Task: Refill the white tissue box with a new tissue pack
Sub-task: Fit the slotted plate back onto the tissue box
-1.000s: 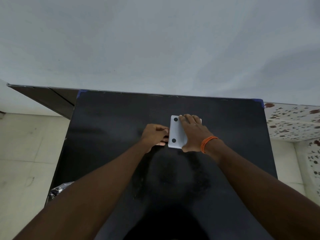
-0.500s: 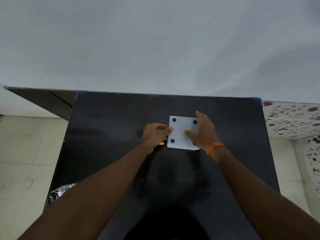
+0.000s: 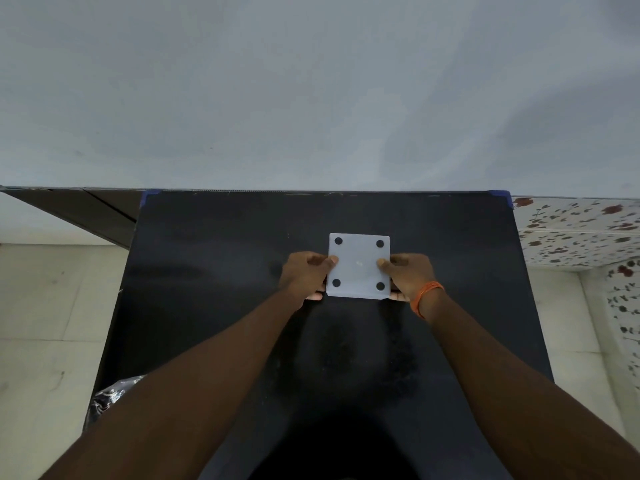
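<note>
At frame centre on the black surface [image 3: 214,306], the white tissue box [image 3: 358,265] lies base-up, left hand [image 3: 304,277] and right hand [image 3: 408,273] each clasping a side edge; next, likely, detaching the base panel.

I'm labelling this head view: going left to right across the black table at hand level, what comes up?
Left hand → white tissue box, turned with its four black feet up → right hand → orange wristband.
</note>
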